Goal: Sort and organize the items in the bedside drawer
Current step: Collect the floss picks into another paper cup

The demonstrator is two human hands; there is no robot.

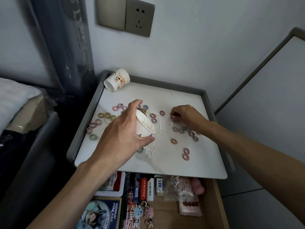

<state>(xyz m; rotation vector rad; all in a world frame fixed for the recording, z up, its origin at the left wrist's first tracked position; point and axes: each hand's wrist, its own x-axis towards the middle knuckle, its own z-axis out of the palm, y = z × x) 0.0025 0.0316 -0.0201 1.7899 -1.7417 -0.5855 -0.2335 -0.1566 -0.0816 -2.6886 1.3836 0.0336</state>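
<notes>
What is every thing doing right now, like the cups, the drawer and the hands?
Left hand: grips the held cup.
Held cup: tilted, white picks inside.
Right hand: pinches one floss pick.
Other cup: lying on its side.
Drawer: open, with things inside.
Hair ties: scattered loose on the tabletop.
Wall socket: nothing plugged in.

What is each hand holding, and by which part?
The left hand grips a paper cup around its side wall. The right hand pinches a white floss pick; which end cannot be told.
</notes>
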